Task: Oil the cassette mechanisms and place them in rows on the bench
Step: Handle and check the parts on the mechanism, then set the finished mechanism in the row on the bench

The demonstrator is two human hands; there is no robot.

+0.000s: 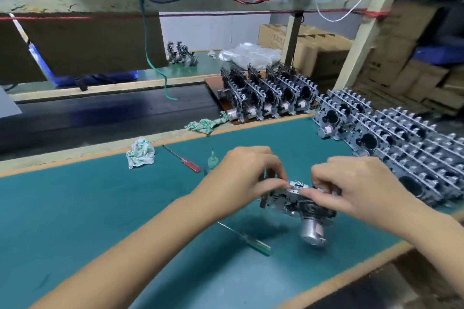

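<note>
Hands [296, 183] around cassette mechanism [301, 204]

The bench mat [105, 208] is teal with an orange-tan edge. The cassette mechanism [298, 202] is silver and black (its motor can is plain silver). One screwdriver [182, 159] has a translucent red handle; the other screwdriver [247, 238] has a green one. Both rags [140, 153] are white with a green print. The oil bottle [212, 159] is pale green.
</note>
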